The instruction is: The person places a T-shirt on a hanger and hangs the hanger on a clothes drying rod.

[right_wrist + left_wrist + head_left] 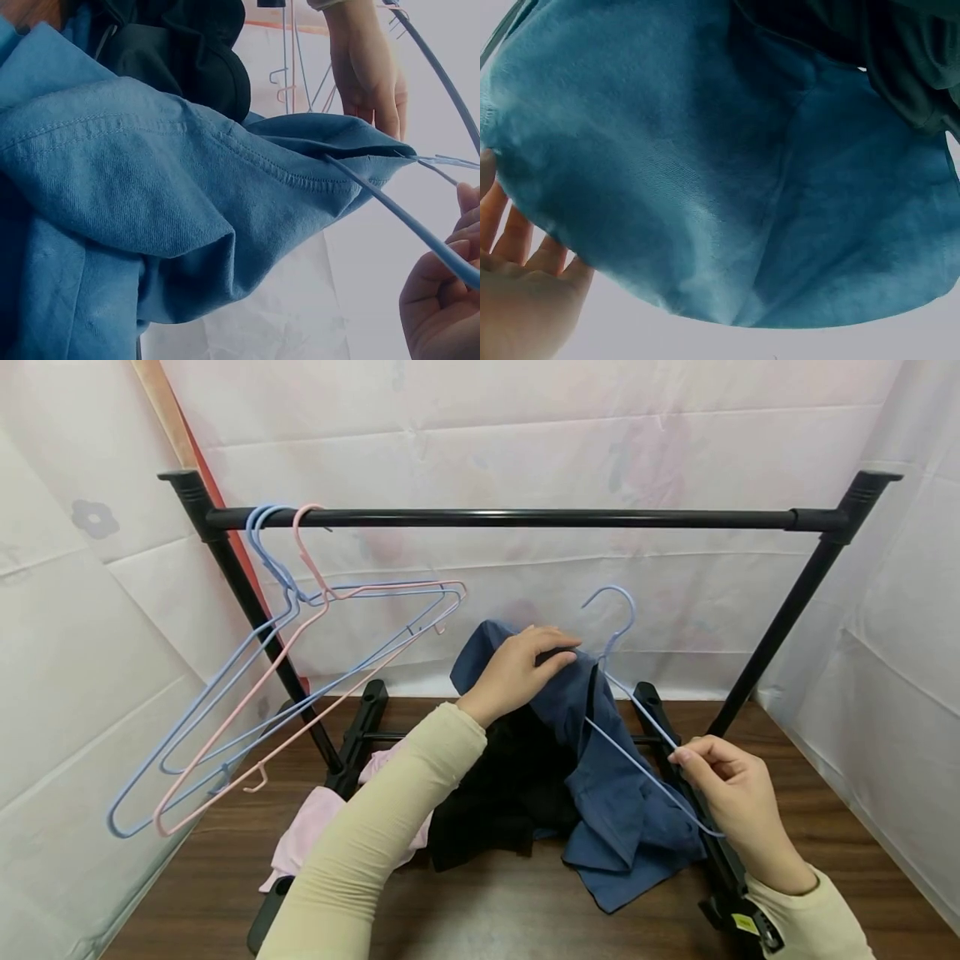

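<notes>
My left hand (517, 668) grips the upper edge of a blue shirt (622, 810), fingers on one side of the cloth and thumb on the other. In my right hand (731, 797) is a light blue clothes hanger (645, 768), pinched near one end. The hanger's other end goes into the shirt's stitched opening (300, 176), so that part is hidden; its hook (615, 597) points up, free of the cloth. A black garment (502, 793) lies against the shirt, below my left hand.
A black rack's crossbar (525, 518) spans the back. Blue hangers (202, 693) and a pink hanger (247, 693) hang at its left end. A pink garment (315, 835) lies on the wooden table (480, 910), partly behind my left sleeve. White sheeting (60, 652) encloses the space.
</notes>
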The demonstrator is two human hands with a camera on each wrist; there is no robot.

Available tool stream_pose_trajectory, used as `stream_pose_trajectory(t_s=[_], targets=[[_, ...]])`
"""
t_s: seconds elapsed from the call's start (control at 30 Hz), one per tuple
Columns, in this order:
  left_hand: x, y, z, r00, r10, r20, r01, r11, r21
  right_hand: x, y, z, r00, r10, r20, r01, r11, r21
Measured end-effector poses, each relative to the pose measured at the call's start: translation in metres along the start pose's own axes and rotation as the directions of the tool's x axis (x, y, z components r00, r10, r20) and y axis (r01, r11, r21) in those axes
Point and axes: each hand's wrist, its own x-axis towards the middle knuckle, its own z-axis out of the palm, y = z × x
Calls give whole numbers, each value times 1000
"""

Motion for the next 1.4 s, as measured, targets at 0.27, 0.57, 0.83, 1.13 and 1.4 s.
stream_pose_trajectory(t_s=[0.27,0.57,0.83,1.13,1.4], targets=[[-2,-2,-1,999,15,-38,-18,997,-69,2,-1,-3,999,14,49,-16,1000,24],[-2,-2,-1,998,49,-28,-52,995,-90,7,-1,-3,999,24,44,-23,999,-24],[-4,-4,1,999,50,-8,-51,996,-69,10,2,-2,999,33,12,-33,999,-26],[-5,-4,3,1000,22,6,-21,996,-89,13,4,-9,998,62,17,-61,998,-30],[-7,-7,4,1000,25,4,-24,993,-117,19,6,-19,998,35,56,-29,994,-105]])
